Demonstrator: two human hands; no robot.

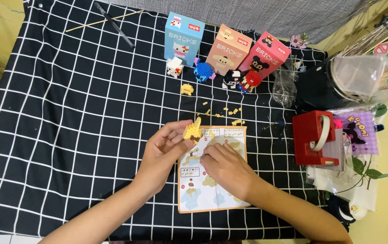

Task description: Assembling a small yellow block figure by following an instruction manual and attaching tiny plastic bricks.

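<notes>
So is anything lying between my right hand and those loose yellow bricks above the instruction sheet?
Nothing visible. The right hand rests on the instruction sheet; only bare sheet and cloth separate it from the loose yellow bricks.

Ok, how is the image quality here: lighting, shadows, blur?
Head view: even, soft light, faint shadows under the left hand and right hand; yellow brick piece reasonably sharp; small loose bricks too small to resolve; clear plastic bag shows mild glare.

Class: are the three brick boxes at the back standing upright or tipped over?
Upright: the blue box, peach box and pink box each stand on end.
</notes>
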